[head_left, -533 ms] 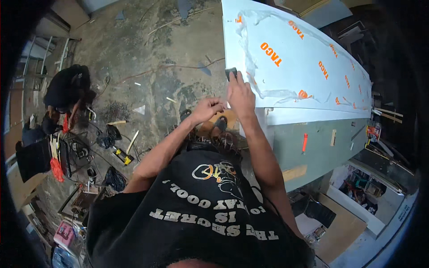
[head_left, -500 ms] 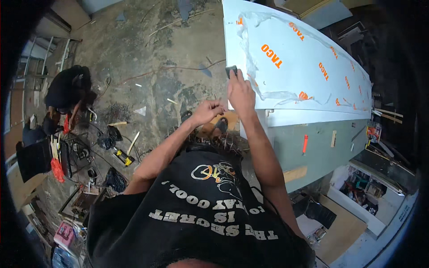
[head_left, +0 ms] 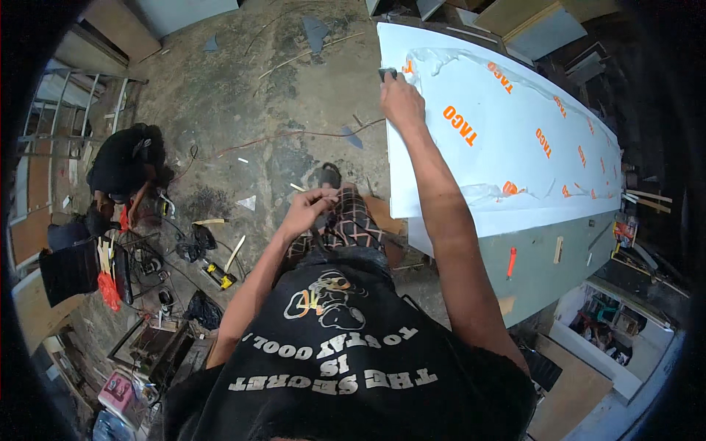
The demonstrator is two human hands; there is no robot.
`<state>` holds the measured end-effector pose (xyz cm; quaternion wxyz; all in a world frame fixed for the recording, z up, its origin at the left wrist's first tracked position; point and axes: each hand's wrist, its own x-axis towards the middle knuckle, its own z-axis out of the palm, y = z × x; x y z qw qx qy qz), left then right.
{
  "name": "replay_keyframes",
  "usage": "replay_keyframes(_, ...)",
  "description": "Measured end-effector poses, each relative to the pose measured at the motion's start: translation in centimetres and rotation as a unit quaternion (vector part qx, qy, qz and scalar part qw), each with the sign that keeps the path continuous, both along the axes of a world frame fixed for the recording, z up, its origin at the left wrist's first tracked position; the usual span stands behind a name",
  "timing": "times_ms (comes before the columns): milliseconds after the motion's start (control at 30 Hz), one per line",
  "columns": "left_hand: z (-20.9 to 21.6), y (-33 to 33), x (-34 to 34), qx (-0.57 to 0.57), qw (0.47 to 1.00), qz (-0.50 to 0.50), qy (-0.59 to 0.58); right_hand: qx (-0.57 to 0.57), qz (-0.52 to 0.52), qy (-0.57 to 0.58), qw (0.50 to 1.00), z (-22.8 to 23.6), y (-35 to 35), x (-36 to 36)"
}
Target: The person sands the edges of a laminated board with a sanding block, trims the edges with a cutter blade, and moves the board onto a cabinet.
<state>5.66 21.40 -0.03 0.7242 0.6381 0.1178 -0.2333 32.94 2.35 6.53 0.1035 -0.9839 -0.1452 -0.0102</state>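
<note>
A long white panel (head_left: 441,169) lies on my right, covered with clear, orange-printed film that is wrinkled along its borders. My right hand (head_left: 403,103) is at the panel's far left corner area, fingers closed on a small dark block (head_left: 387,73) pressed to the left edge. Most of the block is hidden under the fingers. In front of my body, apart from the panel, hovers my left hand (head_left: 312,209). Its thumb and fingers are pinched together; whatever may be between them is too small to make out.
Under the panel is a grey-green board (head_left: 544,257) bearing a red-orange tool handle (head_left: 511,262). A co-worker (head_left: 125,165) crouches at the left among cables, black bags and a yellow-black tool (head_left: 219,275). A cable (head_left: 294,134) crosses the concrete floor. An open cabinet (head_left: 607,323) stands at right.
My right hand has slid the dark block farther away along the panel's left edge. My left hand has drawn back, away from the panel. The whole view has shifted slightly.
</note>
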Motion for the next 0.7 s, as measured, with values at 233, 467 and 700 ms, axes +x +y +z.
replay_keyframes(233,-2.4,6.7,2.2,0.046,0.996,0.054,0.056,-0.023,-0.004,-0.023,0.999,-0.6,1.6,6.4)
replay_keyframes(467,-2.8,14.6,8.8,0.076,0.986,0.104,0.11,-0.019,-0.02,0.068,0.997,1.5,0.5,-0.1)
replay_keyframes(700,-2.9,17.0,18.5,0.071,0.987,0.125,0.076,-0.014,-0.022,0.054,0.998,1.8,2.1,3.3)
